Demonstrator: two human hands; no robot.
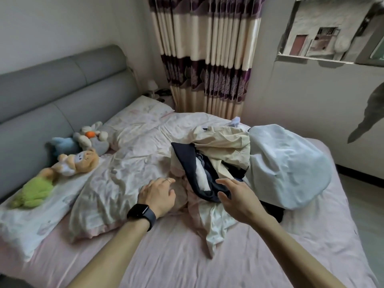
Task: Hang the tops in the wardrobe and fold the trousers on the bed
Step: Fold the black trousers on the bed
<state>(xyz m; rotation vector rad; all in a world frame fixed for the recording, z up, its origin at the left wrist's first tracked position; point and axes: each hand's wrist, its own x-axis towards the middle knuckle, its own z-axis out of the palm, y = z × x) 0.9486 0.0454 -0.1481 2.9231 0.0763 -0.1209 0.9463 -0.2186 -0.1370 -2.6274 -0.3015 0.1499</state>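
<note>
Clothes pile (209,163) mid-bed (187,256), just ahead of both hands. Right hand (236,194): fingers (223,181) spread apart at edge of dark navy garment (187,161), holding nothing. Left hand (158,194): fingers curled down at pile's pale edge; grip cannot be determined. Garments tangled, tops and trousers indistinguishable. Pale blue bundle (286,167) beside pile, contents hidden.
</note>
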